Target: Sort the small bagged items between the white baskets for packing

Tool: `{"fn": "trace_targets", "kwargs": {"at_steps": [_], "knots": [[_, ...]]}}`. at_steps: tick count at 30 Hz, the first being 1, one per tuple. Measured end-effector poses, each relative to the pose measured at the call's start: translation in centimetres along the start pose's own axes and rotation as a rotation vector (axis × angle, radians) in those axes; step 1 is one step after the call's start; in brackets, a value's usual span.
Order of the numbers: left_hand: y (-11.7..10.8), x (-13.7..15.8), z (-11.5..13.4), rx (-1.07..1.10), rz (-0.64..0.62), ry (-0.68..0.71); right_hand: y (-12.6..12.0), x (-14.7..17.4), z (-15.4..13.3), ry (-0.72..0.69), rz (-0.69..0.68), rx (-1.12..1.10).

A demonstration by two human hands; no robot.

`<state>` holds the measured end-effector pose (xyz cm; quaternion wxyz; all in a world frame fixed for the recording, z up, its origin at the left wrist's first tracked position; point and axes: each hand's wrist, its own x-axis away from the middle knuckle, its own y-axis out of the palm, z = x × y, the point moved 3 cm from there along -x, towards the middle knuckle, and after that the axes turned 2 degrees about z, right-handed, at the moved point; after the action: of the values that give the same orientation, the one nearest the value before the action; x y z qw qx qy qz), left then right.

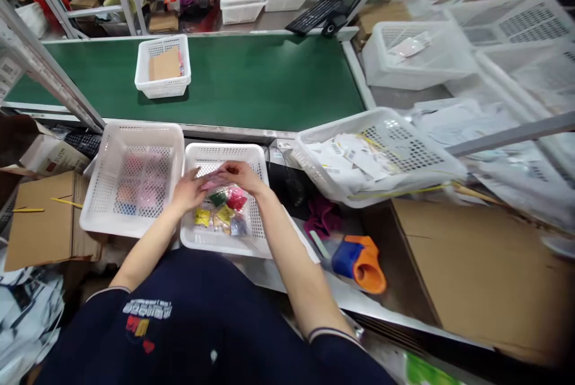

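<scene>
My left hand [191,191] and my right hand [240,175] meet over a white plastic basket [224,244], both closed on a small pink packet [212,182] in clear film. What lies inside the packet is too small to make out. Below my hands, several small bagged items rest in the basket: a yellow packet [202,217], a red packet [236,198], a dark green packet [218,197] and a bluish packet [238,226]. To the left, a second white basket [103,193] touches it, with pinkish and orange goods showing blurred inside.
A white basket [162,88] with a brown card stands on the green conveyor belt [251,82]. To my right are a tilted basket [323,178] of paper slips and an orange-and-blue tape dispenser [359,262]. Flattened cardboard [42,217] leans at the left.
</scene>
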<state>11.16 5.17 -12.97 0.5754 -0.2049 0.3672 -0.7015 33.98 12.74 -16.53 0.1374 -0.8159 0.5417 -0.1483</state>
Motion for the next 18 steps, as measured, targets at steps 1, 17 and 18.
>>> {"fn": "trace_targets", "kwargs": {"at_steps": [1,17,18], "knots": [[0.3,0.0,0.0,-0.001,-0.010,-0.027,-0.7,0.3,0.0,-0.007,0.035,0.011],[-1.9,0.3,-1.4,0.632,0.746,-0.258,-0.1,3.5,4.1,0.337,-0.033,0.930],[-1.9,0.3,-1.5,0.659,0.771,-0.279,-1.1,3.0,3.6,0.329,0.007,0.946]]}}
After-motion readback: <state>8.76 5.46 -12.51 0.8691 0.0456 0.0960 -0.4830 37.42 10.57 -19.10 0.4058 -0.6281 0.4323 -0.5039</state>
